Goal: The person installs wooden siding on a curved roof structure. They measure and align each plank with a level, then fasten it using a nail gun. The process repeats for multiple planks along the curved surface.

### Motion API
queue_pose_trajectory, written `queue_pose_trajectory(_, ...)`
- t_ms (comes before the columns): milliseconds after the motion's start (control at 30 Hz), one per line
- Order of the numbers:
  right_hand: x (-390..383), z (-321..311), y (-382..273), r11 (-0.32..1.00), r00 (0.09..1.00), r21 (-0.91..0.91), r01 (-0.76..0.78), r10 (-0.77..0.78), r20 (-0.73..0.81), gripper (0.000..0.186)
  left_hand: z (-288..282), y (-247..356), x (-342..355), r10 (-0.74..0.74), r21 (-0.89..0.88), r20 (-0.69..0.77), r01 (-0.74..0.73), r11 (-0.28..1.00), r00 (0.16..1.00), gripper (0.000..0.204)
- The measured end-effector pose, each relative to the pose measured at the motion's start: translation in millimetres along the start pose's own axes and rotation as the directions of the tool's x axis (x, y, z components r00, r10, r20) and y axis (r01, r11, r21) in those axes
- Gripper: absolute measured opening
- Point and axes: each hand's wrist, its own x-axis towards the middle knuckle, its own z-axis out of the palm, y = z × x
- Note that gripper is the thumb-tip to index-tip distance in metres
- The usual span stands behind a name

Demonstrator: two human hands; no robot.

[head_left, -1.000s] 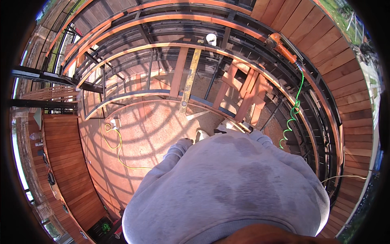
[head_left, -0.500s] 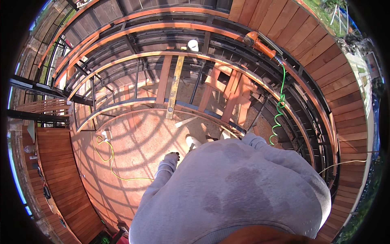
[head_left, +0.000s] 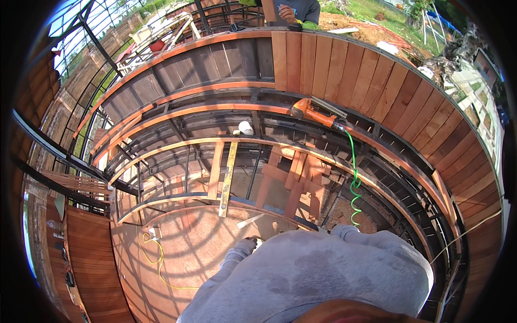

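My left hand [head_left: 249, 244] hangs low at the end of a grey sleeve, over the reddish floor. It is small and dark, and its fingers cannot be made out. My right hand is hidden past its grey cuff [head_left: 344, 231], close to the curved frame. Nearest that cuff are some loose reddish boards [head_left: 295, 200] lying across the inner frame. A yellow spirit level [head_left: 228, 177] bridges two curved rails, beside a reddish board [head_left: 216, 167]. Farther off, an orange nail gun [head_left: 315, 113] rests on a curved rail, with a green coiled hose [head_left: 354, 172] hanging from it.
A white container [head_left: 246, 127] stands near the level's far end. Curved tiers of black metal and wooden rails [head_left: 204, 144] surround me, with planking [head_left: 344, 70] along the far right. A yellow cord [head_left: 160, 264] lies on the floor. Behind the planking is another person's hand [head_left: 287, 13].
My view has tilted up, so the frame sits lower and another person shows at the far side. My left hand appears farther right and closer to my body's edge.
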Motion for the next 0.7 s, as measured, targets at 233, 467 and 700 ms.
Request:
queue_pose_trajectory(233, 5, -60, -5, 0.996, 1.000, 0.089, 0.009, -0.010, 0.002, 0.037, -7, 30, -49, -0.048, 0.132, -0.129, 0.065, 0.989, 0.990, 0.035)
queue_pose_trajectory(467, -31, -330, -1, 0.402, 0.470, 0.461, 0.791, 0.082, -0.879, 0.031, 0, -20, -26, -0.255, 0.035, -0.225, 0.269, 0.962, 0.940, 0.034)
queue_pose_trajectory(700, -77, -610, 82, 0.975, -0.371, 0.210, 0.069, 0.221, -0.902, 0.052, -40, -143, 75, -0.472, -0.423, -0.383, 0.303, 0.854, 0.794, 0.021)
